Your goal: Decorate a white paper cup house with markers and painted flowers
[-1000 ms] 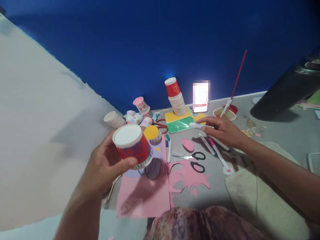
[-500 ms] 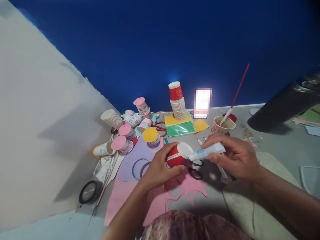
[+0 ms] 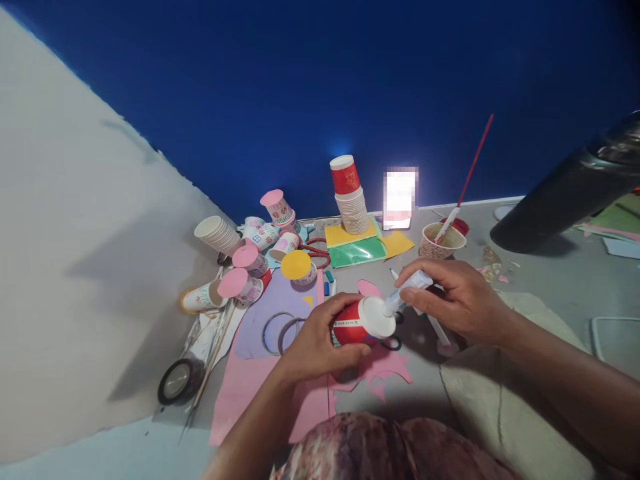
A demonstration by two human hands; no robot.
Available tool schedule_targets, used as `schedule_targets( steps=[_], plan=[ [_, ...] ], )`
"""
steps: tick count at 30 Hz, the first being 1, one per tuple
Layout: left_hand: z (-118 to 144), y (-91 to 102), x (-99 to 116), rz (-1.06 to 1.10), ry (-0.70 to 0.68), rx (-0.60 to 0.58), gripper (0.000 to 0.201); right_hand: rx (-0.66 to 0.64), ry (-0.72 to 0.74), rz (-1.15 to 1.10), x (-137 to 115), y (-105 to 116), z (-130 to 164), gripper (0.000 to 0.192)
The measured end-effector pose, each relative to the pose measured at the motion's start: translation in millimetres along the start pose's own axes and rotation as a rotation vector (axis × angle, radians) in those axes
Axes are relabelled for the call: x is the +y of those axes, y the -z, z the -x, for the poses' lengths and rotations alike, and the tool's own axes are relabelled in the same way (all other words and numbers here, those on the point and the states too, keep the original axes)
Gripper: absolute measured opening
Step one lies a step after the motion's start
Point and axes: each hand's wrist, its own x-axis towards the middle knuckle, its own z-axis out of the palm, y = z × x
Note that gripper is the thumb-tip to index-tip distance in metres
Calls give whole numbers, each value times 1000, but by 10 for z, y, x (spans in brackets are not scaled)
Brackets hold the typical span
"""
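Observation:
My left hand [image 3: 316, 343] grips a red paper cup [image 3: 355, 323] on its side, its white bottom [image 3: 379, 316] turned to the right. My right hand [image 3: 453, 299] holds a small white glue tube [image 3: 407, 289] with its tip touching the cup's white bottom. Both hands hover over cut pink paper [image 3: 280, 390] on the grey floor. Black-handled scissors [image 3: 390, 343] lie partly hidden under the cup.
At the blue wall stand a stack of paper cups [image 3: 351, 200], a bright phone [image 3: 400, 197] and a cup with a red stick [image 3: 440, 241]. Decorated cups [image 3: 250, 267], purple paper [image 3: 270, 310], a tape roll [image 3: 175, 381] lie left. A dark cylinder [image 3: 565, 193] lies right.
My left hand brought the cup down from the left to the middle and turned it sideways. My right hand picked up the glue tube and set its tip on the cup's bottom.

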Motion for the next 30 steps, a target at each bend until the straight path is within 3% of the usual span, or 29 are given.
schedule_targets(
  steps=[10,15,19,22,30],
  plan=[
    [-33,-64,-8,-9,23,148,64,-9,-25,-102,-51,16,93,11],
    [-62,-126,3,-46,-33,55,60,68,6,-60,-110,-37,90,11],
    [-62,-121,-19,-20,-2,62,60,-66,12,-97,-120,-10,95,8],
    [-50,-81,-40,16,65,81,65,-73,89,-33,-98,31,119,6],
    [-79,-33,-150,392,86,-50,69,-45,137,35,7,71,77,7]
  ],
)
